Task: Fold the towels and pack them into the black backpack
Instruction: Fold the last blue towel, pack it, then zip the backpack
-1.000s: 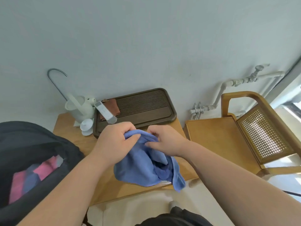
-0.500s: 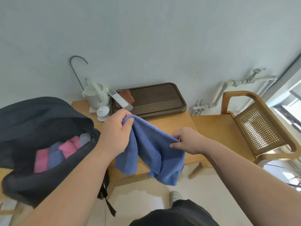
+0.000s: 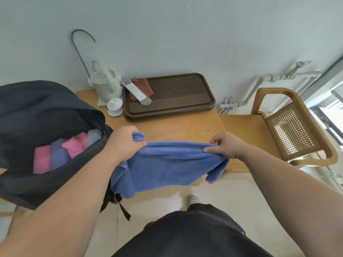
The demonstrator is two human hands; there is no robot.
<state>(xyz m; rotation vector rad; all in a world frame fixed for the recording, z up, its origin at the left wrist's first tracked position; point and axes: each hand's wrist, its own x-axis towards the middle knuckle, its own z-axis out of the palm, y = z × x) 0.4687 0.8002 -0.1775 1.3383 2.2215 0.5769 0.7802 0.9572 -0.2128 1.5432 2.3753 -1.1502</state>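
Observation:
A blue towel (image 3: 167,164) hangs stretched out flat over the front edge of the wooden table (image 3: 185,125). My left hand (image 3: 124,143) pinches its top left corner and my right hand (image 3: 226,145) pinches its top right corner. The black backpack (image 3: 46,112) lies open at the left end of the table. Inside it several folded towels show, pink (image 3: 76,143) and blue (image 3: 59,154) side by side. My left forearm crosses in front of the backpack's lower rim.
At the back of the table stand a dark slatted tea tray (image 3: 172,93) with a brown cloth and a grey remote, a white kettle (image 3: 104,82) and a small white lidded cup (image 3: 115,104). A wooden cane chair (image 3: 289,127) stands to the right. White pipes run along the wall.
My hands have moved apart and pulled the bunched blue towel out into a flat sheet. The view has swung left and down, showing more of the open backpack.

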